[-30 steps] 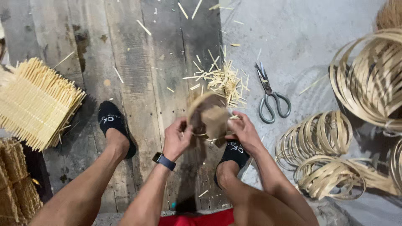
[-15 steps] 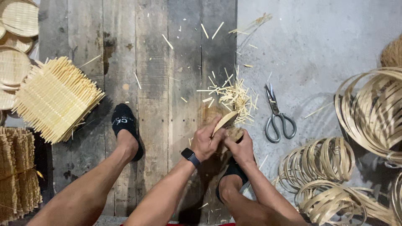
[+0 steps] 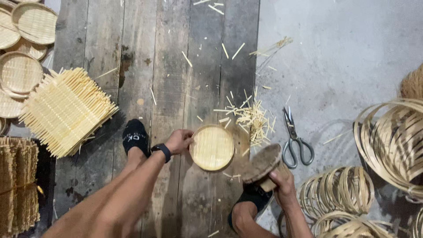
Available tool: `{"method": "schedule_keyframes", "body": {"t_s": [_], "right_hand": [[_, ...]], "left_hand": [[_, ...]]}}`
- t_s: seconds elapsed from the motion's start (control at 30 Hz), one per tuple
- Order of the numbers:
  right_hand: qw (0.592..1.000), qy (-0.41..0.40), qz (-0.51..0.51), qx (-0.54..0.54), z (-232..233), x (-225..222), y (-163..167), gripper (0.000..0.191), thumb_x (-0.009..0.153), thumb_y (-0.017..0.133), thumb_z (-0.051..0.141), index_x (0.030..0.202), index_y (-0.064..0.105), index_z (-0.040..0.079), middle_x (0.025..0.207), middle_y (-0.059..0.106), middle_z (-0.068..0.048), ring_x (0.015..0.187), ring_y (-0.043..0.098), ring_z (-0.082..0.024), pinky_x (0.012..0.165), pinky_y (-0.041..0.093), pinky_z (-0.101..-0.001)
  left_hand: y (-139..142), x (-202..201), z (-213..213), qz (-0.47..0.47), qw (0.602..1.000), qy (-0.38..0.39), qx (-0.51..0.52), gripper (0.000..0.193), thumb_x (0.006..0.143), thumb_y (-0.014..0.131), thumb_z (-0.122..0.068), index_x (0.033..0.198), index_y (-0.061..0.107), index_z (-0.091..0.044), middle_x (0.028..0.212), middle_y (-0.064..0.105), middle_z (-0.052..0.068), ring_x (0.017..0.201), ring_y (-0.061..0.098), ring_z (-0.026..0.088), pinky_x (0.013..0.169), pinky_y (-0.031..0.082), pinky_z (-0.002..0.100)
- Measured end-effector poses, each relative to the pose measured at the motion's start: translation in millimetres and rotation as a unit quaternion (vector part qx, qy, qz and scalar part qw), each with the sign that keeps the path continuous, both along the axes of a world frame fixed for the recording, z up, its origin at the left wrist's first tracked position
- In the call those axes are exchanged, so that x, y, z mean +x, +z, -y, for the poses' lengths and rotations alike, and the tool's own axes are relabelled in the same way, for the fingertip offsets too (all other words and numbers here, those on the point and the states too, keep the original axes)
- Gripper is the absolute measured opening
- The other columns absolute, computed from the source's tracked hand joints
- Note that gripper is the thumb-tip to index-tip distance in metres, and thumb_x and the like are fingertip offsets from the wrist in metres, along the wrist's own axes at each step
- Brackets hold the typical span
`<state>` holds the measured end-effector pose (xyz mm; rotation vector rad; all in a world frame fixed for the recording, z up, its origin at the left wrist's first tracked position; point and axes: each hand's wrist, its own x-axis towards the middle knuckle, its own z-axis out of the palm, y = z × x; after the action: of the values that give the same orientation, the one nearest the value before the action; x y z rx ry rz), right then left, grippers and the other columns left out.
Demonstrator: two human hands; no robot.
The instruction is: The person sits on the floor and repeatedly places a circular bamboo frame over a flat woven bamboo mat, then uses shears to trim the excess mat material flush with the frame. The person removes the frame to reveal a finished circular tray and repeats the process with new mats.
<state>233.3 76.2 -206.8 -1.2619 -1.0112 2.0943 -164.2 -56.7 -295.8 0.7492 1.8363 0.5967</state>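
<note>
Fingers of the left hand curl lightly on the left rim of a small round woven tray, lying flat, weave up, near the right edge of the plank floor. Right hand grips closed round a wooden block mallet, raised beside the tray. Mallet's long axis runs lower-left to upper-right, head end tilted toward the scissors. Risk, as judged: loose one-sided hold lets tray skid; mallet close to left fingers and trimmings.

Basket-weaving workshop; bamboo hoops, woven trays, scissors
</note>
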Motion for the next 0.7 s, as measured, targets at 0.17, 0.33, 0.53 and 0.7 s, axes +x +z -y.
{"method": "schedule_keyframes", "body": {"t_s": [0.17,0.33,0.53,0.7], "right_hand": [[0.999,0.002,0.048,0.016,2,16,-6,0.052,0.081,0.066,0.023,0.125,0.061,-0.005,0.112,0.070,-0.012,0.102,0.066,-0.024,0.092,0.050,-0.0361],[0.995,0.017,0.099,0.012,-1,32,-17,0.045,0.082,0.068,0.022,0.116,0.063,-0.007,0.101,0.069,-0.015,0.092,0.065,-0.024,0.084,0.050,-0.0366],[0.996,0.001,0.079,-0.042,2,24,-20,0.052,0.079,0.068,0.022,0.122,0.060,-0.006,0.106,0.071,-0.016,0.096,0.067,-0.025,0.087,0.050,-0.0376],[0.998,0.038,-0.012,-0.051,9,-13,-14,0.064,0.077,0.070,0.020,0.134,0.053,-0.005,0.119,0.067,-0.017,0.109,0.065,-0.028,0.095,0.049,-0.0422]], "left_hand": [[4,-73,-65,-0.099,0.994,0.021,0.046,0.027,0.090,0.070,-0.014,0.112,0.074,0.001,0.102,0.078,0.015,0.089,0.074,0.022,0.082,0.059,0.038],[80,-171,-183,0.062,0.874,0.431,0.215,0.015,0.093,0.059,-0.001,0.102,0.070,0.000,0.083,0.072,0.011,0.064,0.067,0.020,0.056,0.053,0.038],[128,-161,-222,0.218,0.805,0.453,0.316,0.033,0.103,0.056,-0.026,0.085,0.070,-0.002,0.075,0.074,0.014,0.061,0.067,0.019,0.055,0.055,0.033],[72,7,-144,-0.253,0.932,-0.211,0.153,0.011,0.093,0.067,-0.019,0.092,0.075,-0.012,0.091,0.073,0.010,0.083,0.066,0.027,0.074,0.052,0.043]]}}
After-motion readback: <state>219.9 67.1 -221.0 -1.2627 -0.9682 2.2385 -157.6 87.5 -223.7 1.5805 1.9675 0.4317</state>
